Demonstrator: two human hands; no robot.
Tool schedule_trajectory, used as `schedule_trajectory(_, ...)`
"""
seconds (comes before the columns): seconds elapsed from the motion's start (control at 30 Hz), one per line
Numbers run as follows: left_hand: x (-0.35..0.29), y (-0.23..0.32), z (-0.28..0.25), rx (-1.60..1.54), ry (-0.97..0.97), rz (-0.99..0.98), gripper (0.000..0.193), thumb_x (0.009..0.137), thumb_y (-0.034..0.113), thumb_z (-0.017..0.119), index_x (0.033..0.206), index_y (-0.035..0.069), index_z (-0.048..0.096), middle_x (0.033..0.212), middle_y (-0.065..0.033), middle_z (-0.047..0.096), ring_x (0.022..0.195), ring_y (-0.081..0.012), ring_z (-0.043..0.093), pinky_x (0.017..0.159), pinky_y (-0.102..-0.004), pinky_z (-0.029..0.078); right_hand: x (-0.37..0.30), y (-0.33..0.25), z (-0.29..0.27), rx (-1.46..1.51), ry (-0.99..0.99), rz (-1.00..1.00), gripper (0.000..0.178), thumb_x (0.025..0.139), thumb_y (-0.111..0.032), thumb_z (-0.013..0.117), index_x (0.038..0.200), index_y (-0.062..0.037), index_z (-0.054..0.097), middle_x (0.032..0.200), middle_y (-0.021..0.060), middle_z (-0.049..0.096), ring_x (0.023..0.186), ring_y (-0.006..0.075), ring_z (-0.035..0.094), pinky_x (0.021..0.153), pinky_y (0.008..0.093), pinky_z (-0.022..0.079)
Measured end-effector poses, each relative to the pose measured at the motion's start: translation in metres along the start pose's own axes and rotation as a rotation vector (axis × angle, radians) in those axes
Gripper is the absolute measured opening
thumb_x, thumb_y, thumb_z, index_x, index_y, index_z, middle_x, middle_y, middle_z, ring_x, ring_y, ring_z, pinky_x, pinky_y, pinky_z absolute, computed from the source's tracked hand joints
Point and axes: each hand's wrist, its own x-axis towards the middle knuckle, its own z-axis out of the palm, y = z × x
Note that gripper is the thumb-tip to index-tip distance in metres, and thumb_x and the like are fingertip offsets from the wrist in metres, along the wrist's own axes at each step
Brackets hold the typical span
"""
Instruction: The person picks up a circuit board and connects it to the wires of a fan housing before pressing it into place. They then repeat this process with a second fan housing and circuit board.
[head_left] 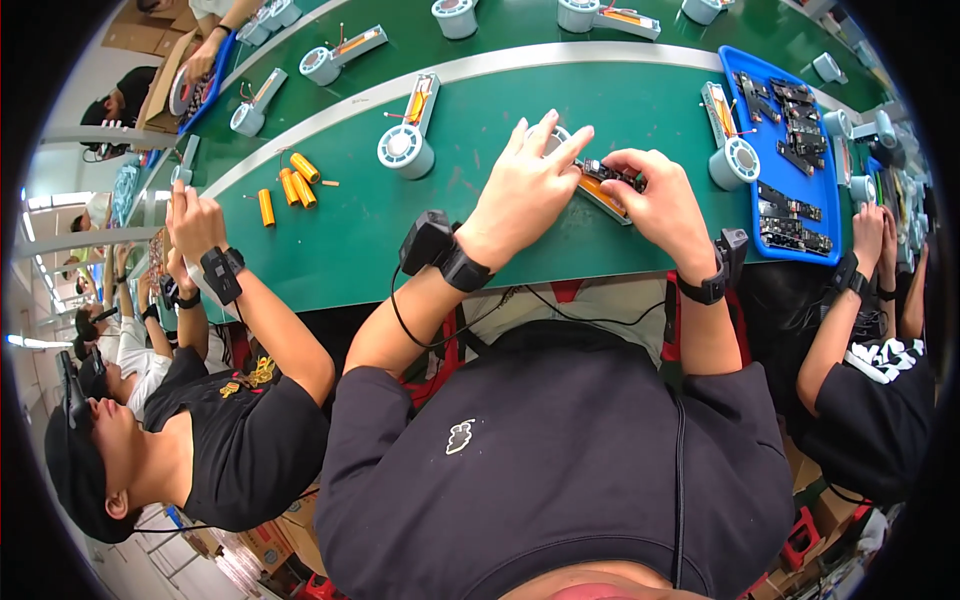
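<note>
Both hands (pixel 525 190) (pixel 660 200) press a small black circuit board (pixel 612 174) into an orange-lined holder (pixel 607 197)

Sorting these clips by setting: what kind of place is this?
Probably an electronics assembly line: a long green workbench, a blue tray of dark circuit boards, and both hands working a small device, with co-workers on either side.

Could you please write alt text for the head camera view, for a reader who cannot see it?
A person's left hand and right hand press a small black circuit board onto an orange-and-white device on a green workbench. A blue tray of similar boards sits to the right, orange cylinders to the left.
</note>
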Motion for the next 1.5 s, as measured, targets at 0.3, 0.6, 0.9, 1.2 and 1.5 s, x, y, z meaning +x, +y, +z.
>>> schedule_trajectory(0.3, -0.019, -0.009, 0.027, -0.414, 0.416, -0.030, 0.009, 0.082, 0.014, 0.073, 0.090, 0.010, 0.073, 0.128, -0.0079, 0.069, 0.121, -0.0376, 0.065, 0.099, -0.0574, 0.056, 0.001, 0.006, 0.015, 0.046, 0.072, -0.148, 0.031, 0.079, -0.009, 0.084, 0.108, -0.0018, 0.075, 0.099, 0.0117, 0.069, 0.085, 0.0257, 0.064, 0.076, 0.0341, 0.053)
schedule_trajectory(0.6, -0.019, -0.007, 0.016, -0.324, 0.326, -0.014, 0.007, 0.084, 0.014, 0.071, 0.085, 0.007, 0.071, 0.132, -0.0068, 0.067, 0.127, -0.0365, 0.061, 0.101, -0.0580, 0.055, 0.008, 0.025, -0.003, 0.324, -0.210, -0.011, 0.023, 0.088, -0.003, 0.075, 0.111, -0.0005, 0.077, 0.103, 0.0100, 0.073, 0.087, 0.0168, 0.067, 0.077, 0.0313, 0.054)
schedule_trajectory(0.9, 0.014, -0.018, -0.008, -0.332, -0.022, 0.020, 0.005, 0.076, 0.009, 0.073, 0.078, 0.011, 0.069, 0.117, -0.0001, 0.072, 0.119, -0.0274, 0.064, 0.085, -0.0426, 0.060, -0.001, 0.034, 0.013, 0.721, -0.163, 0.263, 0.031, 0.093, 0.003, 0.067, 0.124, 0.0040, 0.069, 0.116, 0.0097, 0.071, 0.101, 0.0136, 0.065, 0.096, 0.0284, 0.053)
schedule_trajectory(1.2, 0.071, -0.179, 0.004, -0.155, -0.071, -0.121, 0.013, 0.077, 0.013, 0.079, 0.085, 0.007, 0.070, 0.096, -0.0038, 0.071, 0.097, -0.0292, 0.067, 0.083, -0.0410, 0.057, 0.013, -0.003, -0.030, 0.060, 0.308, -0.197, 0.050, 0.090, -0.013, 0.076, 0.135, -0.0005, 0.059, 0.124, 0.0138, 0.067, 0.116, 0.0229, 0.062, 0.100, 0.0358, 0.049)
schedule_trajectory(1.5, 0.109, -0.219, 0.043, -0.026, -0.104, -0.142, 0.018, 0.077, 0.015, 0.080, 0.093, 0.008, 0.074, 0.101, -0.0060, 0.075, 0.100, -0.0304, 0.068, 0.088, -0.0402, 0.056, 0.265, 0.129, -0.125, -0.677, 0.278, -0.262, 0.049, 0.084, -0.008, 0.067, 0.133, -0.0057, 0.058, 0.118, 0.0182, 0.069, 0.112, 0.0359, 0.066, 0.090, 0.0439, 0.055)
